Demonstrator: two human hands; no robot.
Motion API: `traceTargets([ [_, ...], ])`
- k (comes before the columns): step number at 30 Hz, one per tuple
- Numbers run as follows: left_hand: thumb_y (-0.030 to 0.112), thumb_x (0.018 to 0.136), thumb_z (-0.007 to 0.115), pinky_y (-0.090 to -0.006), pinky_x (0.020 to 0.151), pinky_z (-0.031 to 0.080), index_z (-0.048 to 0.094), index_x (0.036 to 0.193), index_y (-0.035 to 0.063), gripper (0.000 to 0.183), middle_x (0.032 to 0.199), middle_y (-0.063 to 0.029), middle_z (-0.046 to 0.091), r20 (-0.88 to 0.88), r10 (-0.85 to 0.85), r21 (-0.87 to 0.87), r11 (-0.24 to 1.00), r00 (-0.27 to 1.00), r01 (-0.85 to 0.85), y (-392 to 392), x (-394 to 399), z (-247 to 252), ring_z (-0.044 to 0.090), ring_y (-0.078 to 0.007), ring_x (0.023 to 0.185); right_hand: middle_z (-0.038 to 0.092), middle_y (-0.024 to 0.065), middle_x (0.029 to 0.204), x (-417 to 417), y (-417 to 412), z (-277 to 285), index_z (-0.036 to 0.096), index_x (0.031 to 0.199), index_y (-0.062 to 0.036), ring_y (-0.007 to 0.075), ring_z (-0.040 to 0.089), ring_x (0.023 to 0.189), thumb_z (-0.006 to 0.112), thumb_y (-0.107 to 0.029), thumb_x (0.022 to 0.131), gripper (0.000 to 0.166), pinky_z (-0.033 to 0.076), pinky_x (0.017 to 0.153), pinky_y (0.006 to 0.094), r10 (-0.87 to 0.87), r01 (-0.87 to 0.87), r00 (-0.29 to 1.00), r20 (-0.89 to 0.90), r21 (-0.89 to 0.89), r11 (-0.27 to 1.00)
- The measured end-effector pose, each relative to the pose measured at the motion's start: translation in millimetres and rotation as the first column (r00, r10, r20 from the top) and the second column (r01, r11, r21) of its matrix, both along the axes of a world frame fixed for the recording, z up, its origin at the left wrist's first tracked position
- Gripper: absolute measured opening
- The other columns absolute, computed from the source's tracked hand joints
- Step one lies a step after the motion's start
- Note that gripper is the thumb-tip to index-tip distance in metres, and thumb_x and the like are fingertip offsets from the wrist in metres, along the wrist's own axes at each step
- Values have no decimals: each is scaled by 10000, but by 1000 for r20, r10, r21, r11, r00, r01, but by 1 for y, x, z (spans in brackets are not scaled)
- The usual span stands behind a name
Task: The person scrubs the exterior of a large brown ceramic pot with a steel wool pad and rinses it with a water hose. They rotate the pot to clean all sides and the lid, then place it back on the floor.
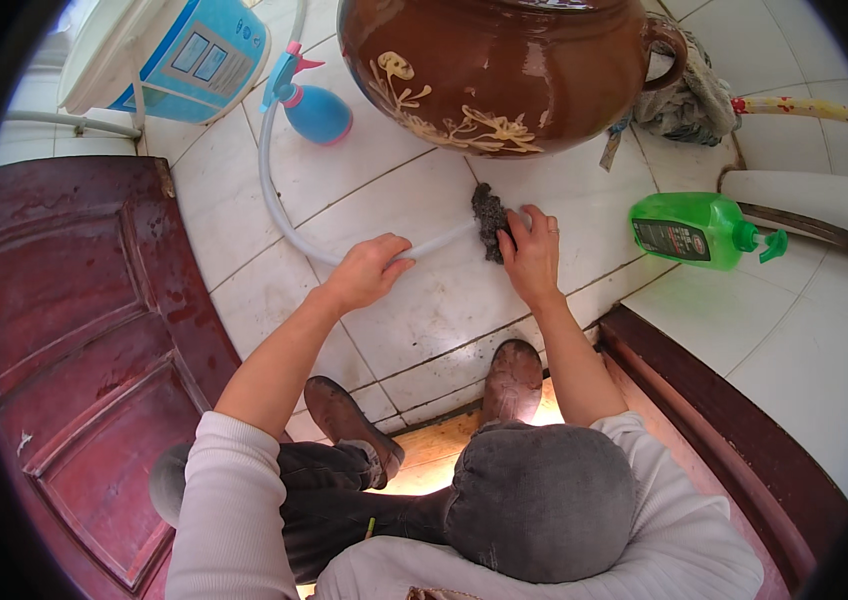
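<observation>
My left hand is closed around a pale plastic hose that curves over the white floor tiles. My right hand, with a ring on one finger, holds a dark grey scouring pad at the hose's right part. The fingers partly hide the pad and the hose there. Beyond both hands stands a large brown glazed jar with a cream floral pattern. A blue spray bottle with a pink trigger is upright beside the hose.
A green pump bottle lies on its side at the right. At the upper left is a white and blue bucket. A dark red panelled door stands at the left, a wooden door frame at the right. Grey cloth lies behind the jar.
</observation>
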State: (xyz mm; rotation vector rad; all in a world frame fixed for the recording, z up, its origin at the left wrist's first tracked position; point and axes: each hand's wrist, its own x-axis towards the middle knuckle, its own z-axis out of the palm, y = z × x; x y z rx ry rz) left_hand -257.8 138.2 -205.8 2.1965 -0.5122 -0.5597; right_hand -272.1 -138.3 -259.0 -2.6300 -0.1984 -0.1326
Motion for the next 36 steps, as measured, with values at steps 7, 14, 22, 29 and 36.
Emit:
traceTargets([
  [7,120,871,632,-412,719,484,593,1014,-4,193,950,-168,623,-13,-41,39,998,999,41,-3,-2,-14,598,-367,826,530,148,1089,1,7,32,575,1174,-71,304,590,821,686,-90,795,395,509,704,396,-146,157,987,-67,217,964],
  [14,148,854,634,-439,741,479,584,982,14,192,934,-164,619,-16,-84,106,991,996,85,-2,-4,-12,595,-377,861,533,94,865,-5,-59,75,578,898,-24,198,512,680,643,-62,850,89,449,620,317,-539,455,830,143,386,802],
  [22,149,848,639,-433,753,479,586,975,4,199,940,-172,623,-57,-130,183,973,990,138,-4,1,-11,596,-381,861,509,70,824,6,-97,191,515,957,-2,172,486,686,490,-255,989,256,440,643,314,-879,380,477,-2,902,204],
  [29,159,846,649,-440,736,476,597,962,2,202,911,-178,628,-62,-139,153,977,988,147,-5,6,0,596,-384,844,473,45,732,38,-124,213,480,867,-51,142,423,602,431,-331,1010,318,362,507,285,-649,206,686,-329,943,-260],
  [36,164,852,643,-436,723,475,604,963,11,193,893,-176,626,-59,-146,141,978,987,153,1,-1,-7,593,-381,835,319,-9,599,33,-118,207,383,715,-115,104,219,455,432,-295,1003,344,202,408,264,-641,214,706,-302,953,-213],
])
